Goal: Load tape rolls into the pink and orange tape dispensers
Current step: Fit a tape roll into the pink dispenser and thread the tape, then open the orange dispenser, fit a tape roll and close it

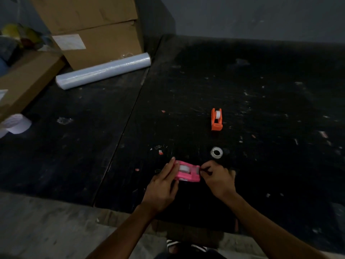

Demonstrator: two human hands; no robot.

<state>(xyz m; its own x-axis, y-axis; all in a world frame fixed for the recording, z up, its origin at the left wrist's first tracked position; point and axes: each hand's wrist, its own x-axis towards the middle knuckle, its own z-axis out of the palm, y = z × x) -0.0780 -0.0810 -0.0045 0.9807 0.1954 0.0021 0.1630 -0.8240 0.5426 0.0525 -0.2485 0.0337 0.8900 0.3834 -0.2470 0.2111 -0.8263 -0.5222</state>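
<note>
The left hand (164,182) clamps its grip on the back end of the pink tape dispenser (187,171), fingers laid along the far side and over the top, thumb tucked under the near side. The right hand (218,176) meets the dispenser at its other end, the cutter end, with thumb and forefinger pinched together right against it; whether a tape end lies between them is too small to tell. The dispenser lies between the two hands near the front edge of the black worktop (261,90), with a white tape roll (183,167) seated in its cradle. Just beyond the right hand, a loose tape roll (216,152) lies flat on the worktop, apart from both hands. Farther back, toward the middle of the worktop, the orange tape dispenser (216,119) stands with a white roll in it. At the far left corner lie a roll of clear stretch film (103,71) and stacked cardboard boxes (97,30).
</note>
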